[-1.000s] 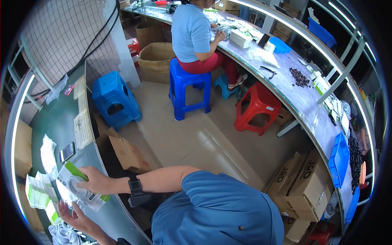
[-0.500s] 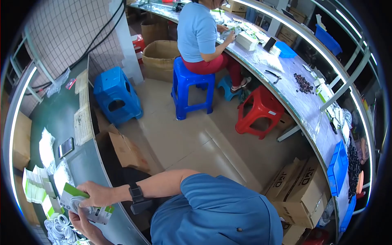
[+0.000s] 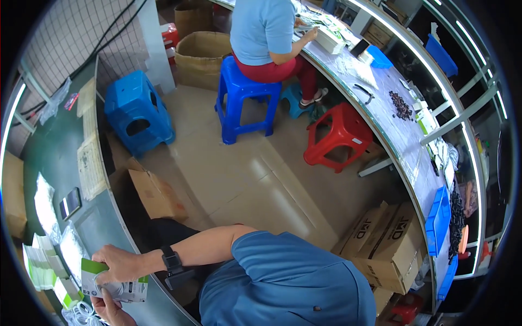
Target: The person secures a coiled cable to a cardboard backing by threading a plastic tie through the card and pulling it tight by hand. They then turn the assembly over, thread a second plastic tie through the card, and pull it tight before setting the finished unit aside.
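Above the dark green table on my left, both hands hold a flat green-and-white package (image 3: 135, 292). My right hand (image 3: 118, 263), with a black band on its wrist, grips the package from above, fingers bent over its face. From below, my left hand (image 3: 110, 311) pinches its lower edge with the thumb on the front. A pale coil, seemingly white cable, shows at the package's middle, partly covered by my fingers. Beneath lie bundled white cables (image 3: 81, 315), partly cut off by the dark rim. Beside them stand stacked green-and-white packages (image 3: 41, 263).
Plastic bags (image 3: 70, 242) and a phone (image 3: 70, 204) lie on the left table (image 3: 103, 217). Blue stools (image 3: 138, 111) and a red stool (image 3: 340, 136) stand on the floor. Cardboard boxes (image 3: 389, 244) are at right. A co-worker (image 3: 263, 32) sits at the curved bench (image 3: 405, 163).
The view has shifted, so the surroundings sit further left and higher. My hands stay on the package; the right fingers now cover more of its pale coil.
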`<state>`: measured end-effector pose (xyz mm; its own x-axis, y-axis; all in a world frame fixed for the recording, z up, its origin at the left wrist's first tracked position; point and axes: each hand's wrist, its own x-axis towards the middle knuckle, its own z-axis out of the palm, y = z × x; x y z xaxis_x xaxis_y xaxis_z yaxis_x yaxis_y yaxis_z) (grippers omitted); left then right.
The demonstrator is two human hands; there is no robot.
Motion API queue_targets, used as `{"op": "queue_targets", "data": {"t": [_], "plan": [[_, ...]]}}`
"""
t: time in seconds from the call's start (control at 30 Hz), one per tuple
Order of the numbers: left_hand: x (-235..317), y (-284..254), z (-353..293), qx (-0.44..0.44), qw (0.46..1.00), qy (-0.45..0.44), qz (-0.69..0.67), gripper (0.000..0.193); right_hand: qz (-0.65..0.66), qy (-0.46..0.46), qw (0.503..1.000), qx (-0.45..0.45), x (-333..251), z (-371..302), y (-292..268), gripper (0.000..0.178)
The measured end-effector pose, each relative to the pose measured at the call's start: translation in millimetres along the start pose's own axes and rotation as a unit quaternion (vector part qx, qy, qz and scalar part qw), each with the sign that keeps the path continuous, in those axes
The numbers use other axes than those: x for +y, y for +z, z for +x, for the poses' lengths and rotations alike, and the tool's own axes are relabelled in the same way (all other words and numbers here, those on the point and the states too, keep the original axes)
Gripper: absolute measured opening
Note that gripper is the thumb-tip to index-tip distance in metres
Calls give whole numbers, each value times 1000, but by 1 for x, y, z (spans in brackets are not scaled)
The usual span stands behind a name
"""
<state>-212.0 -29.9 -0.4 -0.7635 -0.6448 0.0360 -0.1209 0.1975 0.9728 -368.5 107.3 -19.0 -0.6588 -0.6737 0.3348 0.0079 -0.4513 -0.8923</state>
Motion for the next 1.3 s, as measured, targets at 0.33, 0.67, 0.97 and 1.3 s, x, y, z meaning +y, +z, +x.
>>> {"op": "queue_targets", "data": {"t": [0.33,0.67,0.97,1.3], "plan": [[-28,-36,19,-26,997,-48,47,25,-17,18,999,-25,8,2,-9,26],[-30,-32,-6,15,999,13,-27,25,72,40,994,-75,5,7,2,30],[24,-13,-62,73,991,-49,-101,24,-26,27,970,-238,2,24,23,31],[60,-46,-116,166,967,-28,-189,27,98,204,880,-416,-12,39,89,36]]}}
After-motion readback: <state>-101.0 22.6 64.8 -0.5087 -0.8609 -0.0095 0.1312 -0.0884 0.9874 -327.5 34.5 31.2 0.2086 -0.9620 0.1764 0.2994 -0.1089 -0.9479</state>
